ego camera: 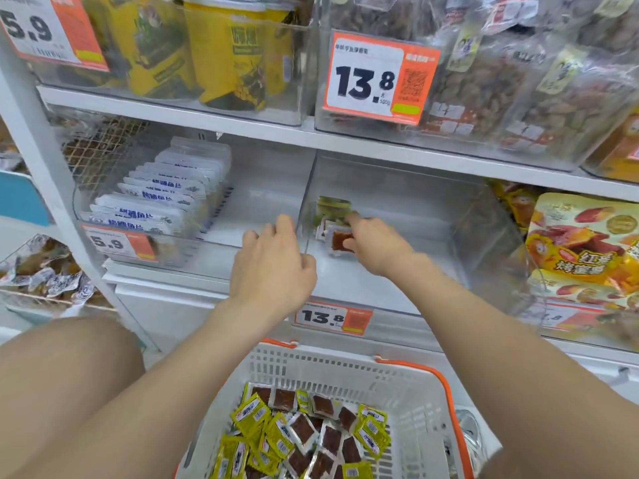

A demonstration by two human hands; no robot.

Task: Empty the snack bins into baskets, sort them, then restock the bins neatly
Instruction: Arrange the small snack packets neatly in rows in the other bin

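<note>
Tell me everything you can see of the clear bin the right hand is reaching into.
The clear bin is see-through plastic, open-topped, on the white middle shelf, with an orange 13.8 price tag at its front. It is almost empty: a few small green and brown packets stand by its left wall. The right hand reaches inside and pinches a brown one. The left hand is at its front left corner; grip unclear.

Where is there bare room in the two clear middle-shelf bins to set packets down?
Right bin: bare floor right of and behind the right hand, which pinches a few packets by the divider. Left bin: free strip between the white packet row and the divider. Crowded: that row, and the basket bottom.
</note>
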